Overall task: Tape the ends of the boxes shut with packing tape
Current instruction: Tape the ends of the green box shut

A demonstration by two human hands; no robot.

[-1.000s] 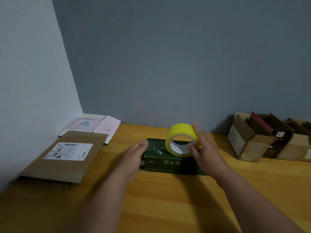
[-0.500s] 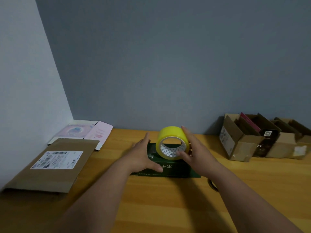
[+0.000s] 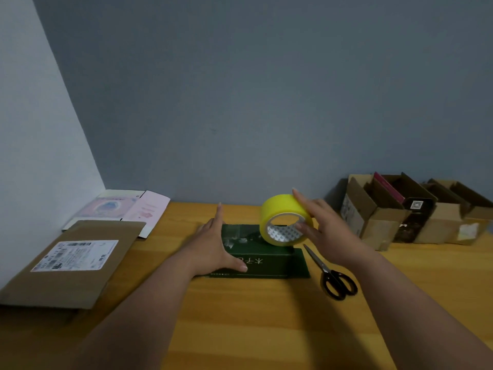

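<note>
A dark green box (image 3: 269, 259) with pale lettering lies on the wooden table (image 3: 253, 321) in front of me. My left hand (image 3: 213, 244) presses flat on the box's left end, fingers spread. My right hand (image 3: 324, 231) grips a yellow roll of packing tape (image 3: 282, 218), which stands on edge over the box's right part. A strip of clear tape seems to run along the box top from the roll toward my left hand.
Black-handled scissors (image 3: 329, 273) lie just right of the green box. Open brown cardboard boxes (image 3: 373, 217) stand at the back right by the wall. At the left lie a flat brown mailer (image 3: 72, 260) with a label and a pink flat box (image 3: 125, 209).
My right hand has carried the tape roll to the right along the box. My left hand stays pressed on the left end. The scissors have come into sight beside the box.
</note>
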